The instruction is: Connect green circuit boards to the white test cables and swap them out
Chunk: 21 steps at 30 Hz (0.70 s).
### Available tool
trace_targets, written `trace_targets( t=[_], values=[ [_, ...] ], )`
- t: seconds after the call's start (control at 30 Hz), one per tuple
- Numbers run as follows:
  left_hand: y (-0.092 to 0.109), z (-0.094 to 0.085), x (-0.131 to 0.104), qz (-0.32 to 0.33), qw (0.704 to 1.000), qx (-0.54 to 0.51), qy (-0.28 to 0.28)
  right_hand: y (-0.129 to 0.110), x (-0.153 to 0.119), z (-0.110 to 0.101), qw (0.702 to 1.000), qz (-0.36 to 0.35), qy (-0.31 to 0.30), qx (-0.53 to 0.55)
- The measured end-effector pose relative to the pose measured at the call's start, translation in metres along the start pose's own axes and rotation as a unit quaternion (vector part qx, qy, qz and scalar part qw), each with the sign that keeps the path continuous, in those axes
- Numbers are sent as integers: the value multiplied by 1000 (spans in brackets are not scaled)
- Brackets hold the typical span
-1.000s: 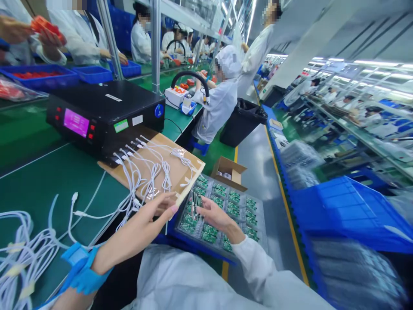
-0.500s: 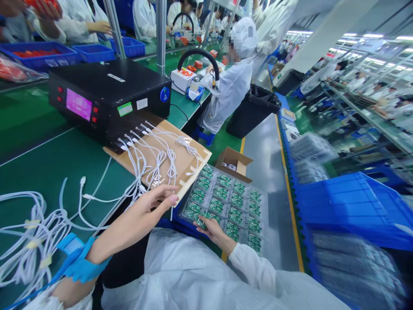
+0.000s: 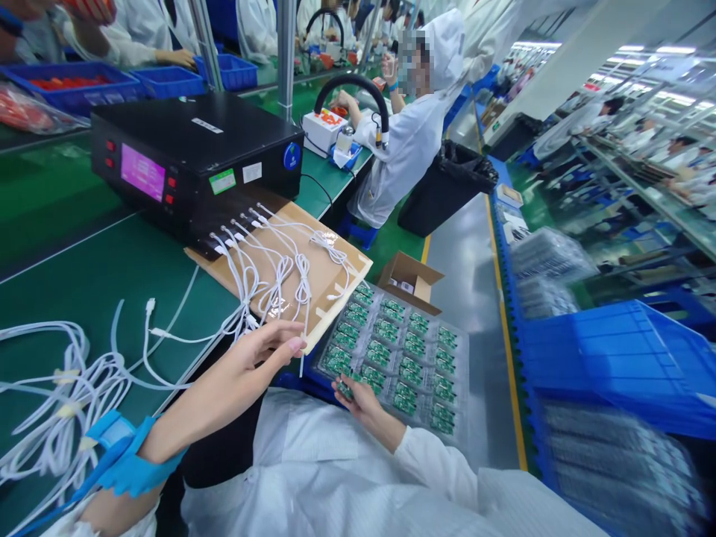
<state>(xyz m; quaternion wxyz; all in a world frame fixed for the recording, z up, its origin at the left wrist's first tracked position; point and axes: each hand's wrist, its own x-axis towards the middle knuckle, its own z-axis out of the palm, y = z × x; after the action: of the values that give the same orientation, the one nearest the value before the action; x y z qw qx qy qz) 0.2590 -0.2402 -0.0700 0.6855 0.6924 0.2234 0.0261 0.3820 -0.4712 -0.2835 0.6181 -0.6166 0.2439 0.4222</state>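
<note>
My left hand (image 3: 262, 358), with a blue wrist strap (image 3: 126, 451), is at the front edge of the cardboard sheet (image 3: 330, 291). Its thumb and fingertips are closed on a thin white cable (image 3: 305, 317), whose end hangs below them. Pinched in my right hand (image 3: 361, 406) is a small green circuit board (image 3: 345, 388), at the near corner of a clear plastic tray (image 3: 463, 388). More green boards (image 3: 376, 352) fill the tray's pockets. Several white cables (image 3: 280, 280) run over the cardboard from a black tester box (image 3: 195, 149) with a lit pink screen.
Coiled white cables (image 3: 61, 403) lie on the green bench (image 3: 168, 261) at left. A small open carton (image 3: 411, 280) and a black bin (image 3: 447, 186) stand beyond the tray. A co-worker (image 3: 403, 149) in white sits farther along. Blue crates (image 3: 609, 350) line the right.
The view has shifted slightly. My right hand has drawn the circuit board a little toward me, off the tray's near boards. The left hand stays almost in place. The co-worker has raised a hand.
</note>
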Motion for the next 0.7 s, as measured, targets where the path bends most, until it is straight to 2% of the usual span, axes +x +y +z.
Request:
trace_targets(
  t=[0.1, 0.17, 0.23, 0.33, 0.43, 0.5, 0.57, 0.7],
  values=[
    [-3, 0, -13, -29, 998, 57, 4, 3, -37, 5, 992, -48, -98, -61],
    [-9, 2, -31, -57, 992, 107, 25, 5, -68, 17, 956, -111, -229, -143],
    [-17, 4, -56, -78, 986, 138, 58, 7, -98, 34, 912, -126, -347, -179],
    [-27, 13, -102, -101, 982, 122, 100, 9, -132, 63, 846, -64, -500, -174],
    [-35, 28, -150, -160, 966, 24, 201, 16, -158, 96, 775, 16, -602, -193],
    [-40, 39, -181, -212, 929, -84, 293, 27, -176, 118, 724, 58, -648, -229],
    [-45, 50, -211, -225, 874, -175, 393, 42, -197, 138, 672, 86, -684, -269],
    [-56, 69, -261, -160, 739, -211, 619, 78, -238, 164, 574, 132, -737, -332]
  ],
)
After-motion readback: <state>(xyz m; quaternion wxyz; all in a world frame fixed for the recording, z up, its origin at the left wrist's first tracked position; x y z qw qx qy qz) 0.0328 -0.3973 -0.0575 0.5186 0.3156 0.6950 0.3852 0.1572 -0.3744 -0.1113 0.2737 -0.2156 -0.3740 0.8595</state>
